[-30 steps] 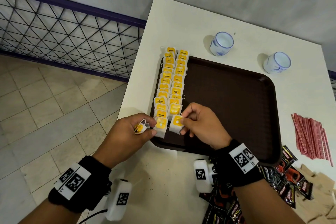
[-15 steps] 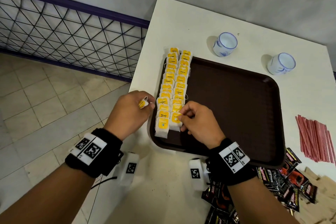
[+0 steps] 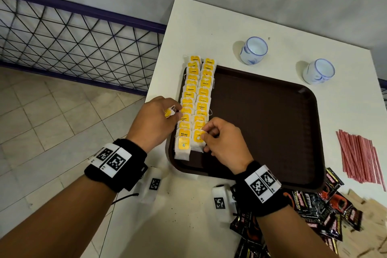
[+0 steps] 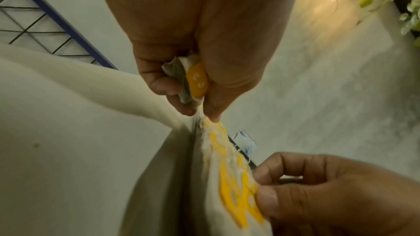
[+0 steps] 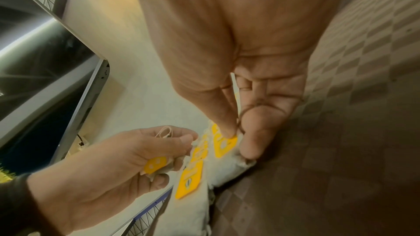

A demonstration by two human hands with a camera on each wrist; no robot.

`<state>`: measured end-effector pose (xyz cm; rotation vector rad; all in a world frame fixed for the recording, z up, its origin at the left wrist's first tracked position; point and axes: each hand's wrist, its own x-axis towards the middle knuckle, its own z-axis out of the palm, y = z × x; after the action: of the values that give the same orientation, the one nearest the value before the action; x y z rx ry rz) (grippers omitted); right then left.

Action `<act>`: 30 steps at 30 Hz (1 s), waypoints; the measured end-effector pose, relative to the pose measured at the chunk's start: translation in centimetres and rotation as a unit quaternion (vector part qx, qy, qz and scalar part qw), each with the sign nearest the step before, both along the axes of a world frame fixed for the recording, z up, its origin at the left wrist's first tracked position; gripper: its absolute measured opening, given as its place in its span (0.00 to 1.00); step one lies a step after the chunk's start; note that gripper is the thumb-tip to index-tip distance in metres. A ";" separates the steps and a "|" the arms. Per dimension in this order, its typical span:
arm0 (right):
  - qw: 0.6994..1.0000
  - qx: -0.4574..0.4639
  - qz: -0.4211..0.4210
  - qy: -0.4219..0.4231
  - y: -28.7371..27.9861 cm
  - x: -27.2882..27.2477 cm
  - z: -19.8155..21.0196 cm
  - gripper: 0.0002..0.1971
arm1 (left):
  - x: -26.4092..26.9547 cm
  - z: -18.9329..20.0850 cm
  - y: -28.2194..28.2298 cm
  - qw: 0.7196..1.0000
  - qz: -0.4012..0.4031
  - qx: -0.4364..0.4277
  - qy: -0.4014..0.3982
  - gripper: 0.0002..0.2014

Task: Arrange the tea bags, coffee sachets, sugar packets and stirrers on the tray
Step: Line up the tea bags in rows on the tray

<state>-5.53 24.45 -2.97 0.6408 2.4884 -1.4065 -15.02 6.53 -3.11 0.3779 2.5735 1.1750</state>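
Two rows of yellow-tagged tea bags (image 3: 196, 98) run along the left side of the dark brown tray (image 3: 268, 123). My left hand (image 3: 159, 117) hovers at the tray's left rim and grips a spare tea bag (image 4: 193, 80) in its curled fingers (image 5: 156, 164). My right hand (image 3: 217, 140) pinches the nearest tea bag of the right row (image 3: 199, 138) between thumb and forefinger (image 5: 227, 132). Black coffee sachets (image 3: 318, 211), brown sugar packets (image 3: 368, 232) and red stirrers (image 3: 360, 157) lie on the white table to the right of the tray.
Two white-and-blue cups (image 3: 253, 50) (image 3: 318, 71) stand beyond the tray's far edge. The white table (image 3: 209, 23) ends at the left close to the tray; below it are a tiled floor (image 3: 41, 123) and a wire-mesh railing (image 3: 73, 48).
My left hand has risen from the near end of the left row to its middle, keeping its spare tea bag. My right hand has stayed at the right row's nearest tea bag.
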 end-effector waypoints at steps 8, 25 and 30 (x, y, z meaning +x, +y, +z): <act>0.997 -0.034 -0.007 0.075 -0.4 -0.9 3.4 0.03 | 1.7 1.4 -1.1 0.991 -0.037 0.099 -0.084 0.32; 0.982 -0.159 -0.033 0.100 -1.5 -2.0 5.0 0.02 | 3.5 2.2 -0.7 0.973 -0.084 0.161 -0.140 0.17; 0.974 -0.193 -0.036 0.112 -1.3 -1.9 5.1 0.04 | 4.0 2.4 -1.0 0.952 -0.063 0.221 -0.202 0.09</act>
<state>-7.46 23.15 2.10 0.5182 2.2591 -2.0189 -11.06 5.54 -0.73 0.3450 1.9044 1.5890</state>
